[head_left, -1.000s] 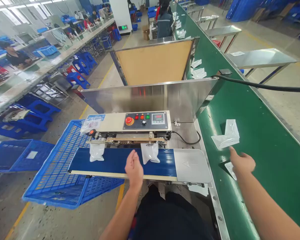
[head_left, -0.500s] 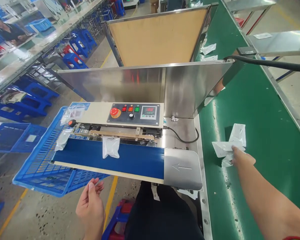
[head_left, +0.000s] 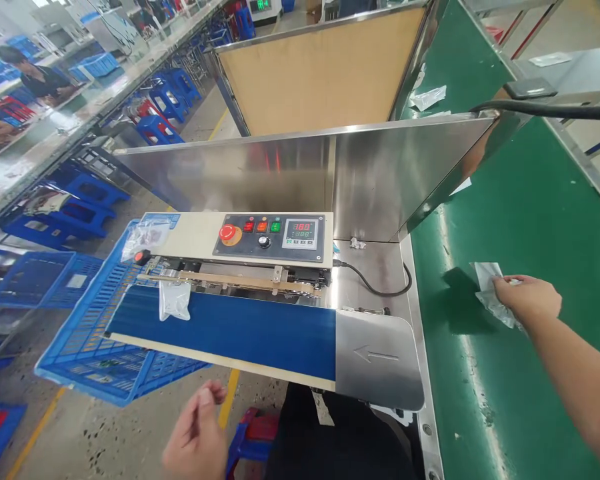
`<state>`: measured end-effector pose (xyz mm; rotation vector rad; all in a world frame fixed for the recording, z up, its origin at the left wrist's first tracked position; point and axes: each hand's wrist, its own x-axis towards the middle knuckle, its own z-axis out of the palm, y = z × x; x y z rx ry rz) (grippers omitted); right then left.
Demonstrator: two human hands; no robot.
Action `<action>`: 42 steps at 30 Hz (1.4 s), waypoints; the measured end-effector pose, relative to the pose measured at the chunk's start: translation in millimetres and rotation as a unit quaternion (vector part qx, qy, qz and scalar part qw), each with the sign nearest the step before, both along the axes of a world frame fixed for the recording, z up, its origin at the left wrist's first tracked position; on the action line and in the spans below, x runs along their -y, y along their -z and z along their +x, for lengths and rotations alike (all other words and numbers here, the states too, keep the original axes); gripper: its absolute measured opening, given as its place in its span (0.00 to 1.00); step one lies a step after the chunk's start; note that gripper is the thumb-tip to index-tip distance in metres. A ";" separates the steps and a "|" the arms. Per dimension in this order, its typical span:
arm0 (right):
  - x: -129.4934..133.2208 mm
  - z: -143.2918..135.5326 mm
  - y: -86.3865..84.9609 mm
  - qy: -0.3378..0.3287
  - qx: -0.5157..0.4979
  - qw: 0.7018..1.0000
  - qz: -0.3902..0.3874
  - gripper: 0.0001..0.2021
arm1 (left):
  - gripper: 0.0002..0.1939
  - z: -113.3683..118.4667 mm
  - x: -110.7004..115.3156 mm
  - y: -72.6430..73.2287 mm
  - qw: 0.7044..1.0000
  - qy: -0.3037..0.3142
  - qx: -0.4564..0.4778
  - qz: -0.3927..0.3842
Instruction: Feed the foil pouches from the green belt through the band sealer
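Observation:
My right hand (head_left: 527,300) is closed on a small white plastic bag (head_left: 490,283), held over the green conveyor belt (head_left: 510,400), with a shadow below it. Whether more than one bag is in the grip I cannot tell. In front of the sealing machine, low in the picture, my left hand (head_left: 197,430) has its fingers curled together, with nothing visible in them. Another white plastic bag (head_left: 175,301) hangs from the band sealer (head_left: 250,283) and rests on its blue belt (head_left: 260,333).
A blue plastic crate (head_left: 85,360) stands under the sealer's left end, beside a clear bag (head_left: 145,238). Steel panels (head_left: 260,173) rise behind the machine. A black cable (head_left: 555,107) crosses the upper right. A person (head_left: 40,77) sits at the far bench.
The bag on the blue belt has travelled left, and the one at the sealer's left end is gone from view. My right hand has lifted bag material off the green belt.

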<state>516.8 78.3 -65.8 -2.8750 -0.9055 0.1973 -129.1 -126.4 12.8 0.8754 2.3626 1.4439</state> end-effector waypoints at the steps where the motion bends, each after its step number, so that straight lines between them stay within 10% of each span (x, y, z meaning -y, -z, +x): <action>1: 5.2 -16.6 -13.3 0.013 -0.025 1.000 0.006 0.14 | 0.22 11.9 -5.0 -0.5 0.999 0.045 -0.006 0.003; 8: 88.4 -207.8 -130.8 -0.069 -0.216 0.962 0.151 0.21 | 0.16 132.9 -70.3 -22.5 0.897 0.430 0.083 0.056; 14: 143.6 -332.9 -132.1 -0.227 -0.414 0.866 0.166 0.27 | 0.30 156.4 -99.8 -12.4 0.838 0.496 0.227 -0.005; 21: 138.0 -325.0 -113.7 -0.160 -0.457 0.866 0.125 0.26 | 0.29 116.9 -107.9 4.9 0.807 0.553 0.205 -0.014; 29: 96.7 -308.8 -106.8 0.097 -0.611 0.779 0.104 0.20 | 0.32 138.6 -145.3 22.7 0.829 0.434 0.319 -0.149; 37: 55.0 -338.4 -89.7 0.039 -0.611 0.786 0.087 0.24 | 0.29 91.2 -160.4 23.8 0.859 0.356 0.349 -0.117; 42: 75.3 -346.8 -102.3 -0.079 -0.504 0.847 0.151 0.27 | 0.24 55.1 -118.3 4.8 0.925 0.300 0.231 0.019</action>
